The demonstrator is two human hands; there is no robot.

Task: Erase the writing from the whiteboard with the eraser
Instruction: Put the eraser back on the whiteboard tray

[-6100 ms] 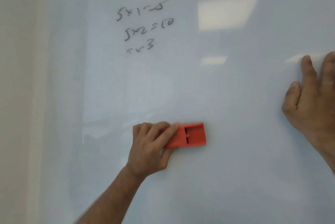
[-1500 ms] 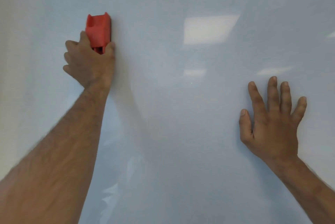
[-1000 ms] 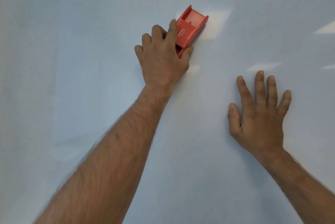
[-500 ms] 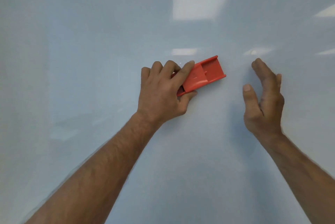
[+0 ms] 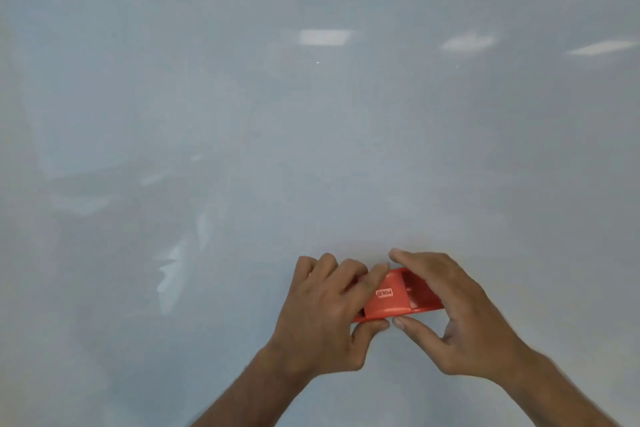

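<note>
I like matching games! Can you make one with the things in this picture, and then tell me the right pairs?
Things:
1. eraser
2. left hand
3. right hand
4. whiteboard

Descriptions:
A. blank, with ceiling lights mirrored in it
B. orange-red, held between two hands
C. grips the eraser's right end
D. grips the eraser's left end

Pairs: 1-B, 2-D, 3-C, 4-A
</note>
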